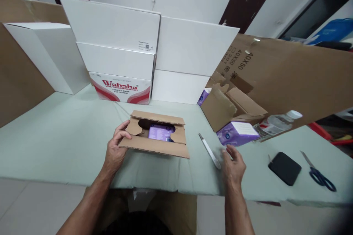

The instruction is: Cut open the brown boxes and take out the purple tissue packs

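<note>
- Makeshift indoor workspace
- Pale green cloth-covered counter beneath the left grip
- Tall brown printed cardboard sheet beyond the right grip
- Slim white tool just left of the right grip
- Dark-handled metal scissors to that grip's right

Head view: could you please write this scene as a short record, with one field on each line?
Left hand: grips the left end of the carton
Carton: long flaps spread, purple pack inside
Right hand: holds nothing visible; close to another purple pack, contact unclear
Between carton and right hand: white tool
Far right: bottle, black pouch, scissors
Behind carton: Wahaha box
Surface: pale green cloth
</note>
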A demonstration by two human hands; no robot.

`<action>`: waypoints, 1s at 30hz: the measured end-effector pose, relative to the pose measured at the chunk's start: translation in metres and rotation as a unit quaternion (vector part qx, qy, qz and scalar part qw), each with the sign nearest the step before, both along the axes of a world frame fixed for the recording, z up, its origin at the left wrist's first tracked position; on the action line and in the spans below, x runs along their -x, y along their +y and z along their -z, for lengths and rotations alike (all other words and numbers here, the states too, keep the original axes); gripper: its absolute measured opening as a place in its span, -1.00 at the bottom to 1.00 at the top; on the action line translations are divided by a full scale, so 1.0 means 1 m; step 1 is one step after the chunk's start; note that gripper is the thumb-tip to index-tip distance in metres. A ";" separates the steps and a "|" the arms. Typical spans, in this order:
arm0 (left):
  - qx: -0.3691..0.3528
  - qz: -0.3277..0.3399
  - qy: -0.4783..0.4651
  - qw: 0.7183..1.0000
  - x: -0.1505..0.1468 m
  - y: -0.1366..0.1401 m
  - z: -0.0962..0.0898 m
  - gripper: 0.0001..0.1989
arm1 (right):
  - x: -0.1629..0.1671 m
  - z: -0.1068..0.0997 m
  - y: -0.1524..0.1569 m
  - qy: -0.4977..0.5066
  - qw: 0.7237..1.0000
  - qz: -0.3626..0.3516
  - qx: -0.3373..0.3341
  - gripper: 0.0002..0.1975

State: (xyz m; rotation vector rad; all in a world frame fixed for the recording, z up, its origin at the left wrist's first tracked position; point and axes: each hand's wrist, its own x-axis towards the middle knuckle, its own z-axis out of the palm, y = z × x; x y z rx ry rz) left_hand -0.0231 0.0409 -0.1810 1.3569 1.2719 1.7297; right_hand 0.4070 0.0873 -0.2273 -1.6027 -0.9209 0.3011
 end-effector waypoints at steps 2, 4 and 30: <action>-0.001 0.001 -0.003 1.000 -0.001 -0.001 -0.003 -0.88 | 0.023 -0.007 -0.012 0.011 1.000 -0.019 -0.016 -0.50; -0.002 0.007 -0.008 1.000 -0.001 -0.001 -0.004 -0.90 | 0.050 -0.018 -0.022 0.013 0.997 -0.070 -0.029 -0.58; 0.053 0.069 -0.041 0.995 0.010 -0.002 -0.010 -0.84 | 0.164 -0.141 -0.035 -0.389 0.815 -0.430 0.005 -0.75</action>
